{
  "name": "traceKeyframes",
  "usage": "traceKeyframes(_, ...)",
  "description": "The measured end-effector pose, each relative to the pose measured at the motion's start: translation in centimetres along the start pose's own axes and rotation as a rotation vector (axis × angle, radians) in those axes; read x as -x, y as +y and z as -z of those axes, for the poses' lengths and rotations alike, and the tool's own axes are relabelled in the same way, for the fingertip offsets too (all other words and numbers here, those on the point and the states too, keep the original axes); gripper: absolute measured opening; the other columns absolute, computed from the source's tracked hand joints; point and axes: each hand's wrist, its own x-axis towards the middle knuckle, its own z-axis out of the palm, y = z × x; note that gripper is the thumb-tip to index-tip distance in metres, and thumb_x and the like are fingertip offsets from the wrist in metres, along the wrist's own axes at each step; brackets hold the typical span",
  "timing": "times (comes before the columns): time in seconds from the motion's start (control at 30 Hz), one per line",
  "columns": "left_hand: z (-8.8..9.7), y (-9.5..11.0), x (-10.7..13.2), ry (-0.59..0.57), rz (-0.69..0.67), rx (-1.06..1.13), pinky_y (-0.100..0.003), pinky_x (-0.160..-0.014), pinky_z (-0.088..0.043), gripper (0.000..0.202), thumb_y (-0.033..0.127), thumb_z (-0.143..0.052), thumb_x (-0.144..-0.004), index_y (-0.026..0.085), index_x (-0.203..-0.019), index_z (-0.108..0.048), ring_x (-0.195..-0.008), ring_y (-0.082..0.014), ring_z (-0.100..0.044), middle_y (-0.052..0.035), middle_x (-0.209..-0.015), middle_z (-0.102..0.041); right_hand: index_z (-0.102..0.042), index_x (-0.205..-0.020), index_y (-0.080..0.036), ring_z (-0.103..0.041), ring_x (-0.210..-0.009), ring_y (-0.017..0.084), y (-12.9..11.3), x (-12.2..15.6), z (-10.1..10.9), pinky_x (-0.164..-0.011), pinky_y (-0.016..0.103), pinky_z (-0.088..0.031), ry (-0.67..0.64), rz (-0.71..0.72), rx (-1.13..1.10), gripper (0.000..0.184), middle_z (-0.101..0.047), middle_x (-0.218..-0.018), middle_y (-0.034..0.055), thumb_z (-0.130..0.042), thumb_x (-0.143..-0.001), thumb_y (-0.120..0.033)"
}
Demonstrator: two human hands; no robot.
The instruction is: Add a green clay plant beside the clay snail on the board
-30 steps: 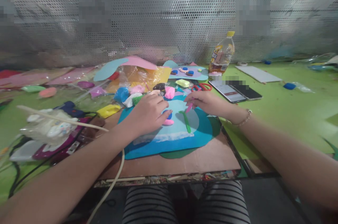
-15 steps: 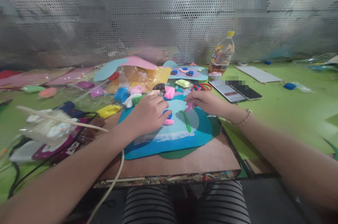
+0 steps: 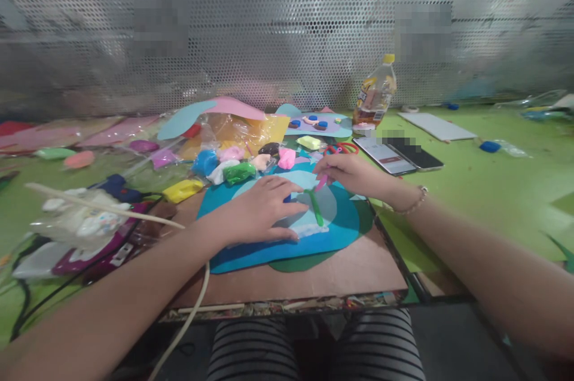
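My left hand (image 3: pixel 262 210) lies flat with fingers stretched out on the blue layered foam sheets (image 3: pixel 332 231), covering a small blue piece. My right hand (image 3: pixel 352 173) is closed in a pinch on a thin pink stick (image 3: pixel 321 182) at the sheets' far edge. A green strip (image 3: pixel 315 206) lies on the light blue sheet between both hands. The sheets rest on a brown cardboard board (image 3: pixel 359 267).
Lumps of coloured clay (image 3: pixel 237 171) and plastic bags lie beyond the sheets. Red scissors (image 3: pixel 343 148), two phones (image 3: pixel 399 154) and a bottle (image 3: pixel 375 94) stand to the right on the green table (image 3: pixel 493 189). A glue gun and cables lie at left. A perforated metal wall stands behind.
My left hand has slid toward me and to the right and flattened on the sheets, uncovering the green clay behind it. The right hand has stayed put.
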Motion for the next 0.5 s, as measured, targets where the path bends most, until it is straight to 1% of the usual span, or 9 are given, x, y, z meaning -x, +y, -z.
traceKeyframes(0.07,-0.06,-0.06,0.01,-0.013,-0.004,-0.006,-0.043,-0.099,-0.026,0.049,0.058,-0.05,-0.083,0.027,-0.121,-0.053,-0.115,-0.028,-0.04,-0.0088,-0.126,-0.047,-0.059,-0.092,-0.015,-0.061,-0.073,0.012,-0.08,0.02,0.07,-0.065,0.024,-0.049,-0.001,0.002,0.016,0.024,-0.067,-0.085,0.0062,-0.036,-0.085,-0.015)
traceKeyframes(0.27,-0.23,-0.15,0.07,-0.004,-0.007,0.017,-0.042,-0.1,-0.026,0.047,0.056,-0.051,-0.083,0.028,-0.121,-0.053,-0.115,-0.0269,-0.04,-0.0082,-0.127,-0.047,-0.059,-0.09,-0.016,-0.062,-0.072,0.012,-0.14,-0.03,-0.02,-0.063,0.024,-0.049,-0.026,-0.021,0.028,0.024,-0.067,-0.085,0.006,-0.036,-0.086,-0.018)
traceKeyframes(0.4,-0.2,-0.14,0.08,-0.006,-0.01,0.024,-0.043,-0.099,-0.027,0.046,0.056,-0.051,-0.083,0.029,-0.12,-0.053,-0.115,-0.0269,-0.041,-0.0081,-0.126,-0.048,-0.059,-0.09,-0.017,-0.062,-0.071,0.012,-0.02,-0.02,-0.11,-0.064,0.025,-0.049,-0.014,-0.037,0.031,0.024,-0.067,-0.086,0.0056,-0.036,-0.085,-0.016)
traceKeyframes(0.5,-0.12,-0.1,0.08,-0.007,-0.001,0.031,-0.041,-0.099,-0.027,0.044,0.054,-0.053,-0.083,0.029,-0.119,-0.054,-0.115,-0.0266,-0.041,-0.0076,-0.126,-0.048,-0.059,-0.09,-0.017,-0.061,-0.071,0.012,0.18,0.0,-0.17,-0.065,0.025,-0.049,-0.01,-0.043,-0.008,0.024,-0.067,-0.087,0.0056,-0.036,-0.084,-0.014)
